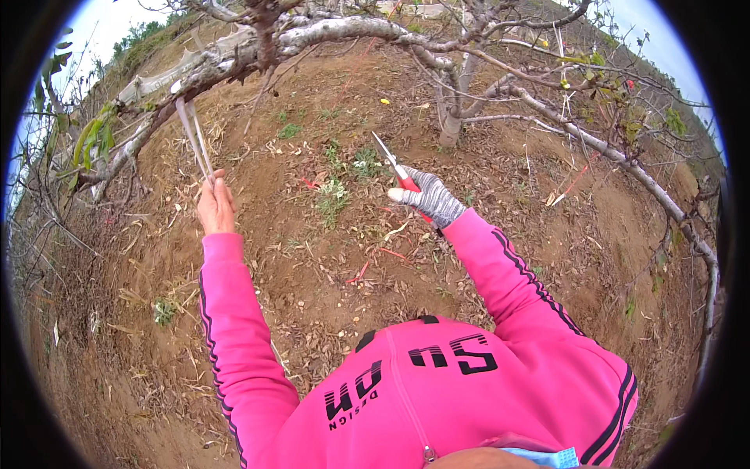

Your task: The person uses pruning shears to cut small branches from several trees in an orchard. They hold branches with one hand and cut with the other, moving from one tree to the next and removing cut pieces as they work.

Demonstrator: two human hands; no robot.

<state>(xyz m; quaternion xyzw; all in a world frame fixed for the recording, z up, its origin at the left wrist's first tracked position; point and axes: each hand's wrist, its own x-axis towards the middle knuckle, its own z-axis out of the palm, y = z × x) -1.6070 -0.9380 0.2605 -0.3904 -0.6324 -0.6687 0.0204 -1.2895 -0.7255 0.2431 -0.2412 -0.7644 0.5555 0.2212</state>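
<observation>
My bare left hand (217, 205) pinches the lower end of a pale strip of tape or film (194, 135). The strip runs up to a thick grey-white tree branch (211, 79) and appears stretched between branch and fingers. In a grey knitted glove, my right hand (430, 196) grips red-handled pruning shears (409, 180). Their metal blades (384, 148) point up and to the left, apart from any branch. Whether the blades are parted is hard to tell.
Bare branches arch across the top and down the right side, including a long pale limb (609, 149). A tree trunk (450, 126) stands ahead. Dry leaves, small weeds (332, 199) and red strips (359, 273) lie on the sloping brown soil. Green leaves (94, 140) hang at left.
</observation>
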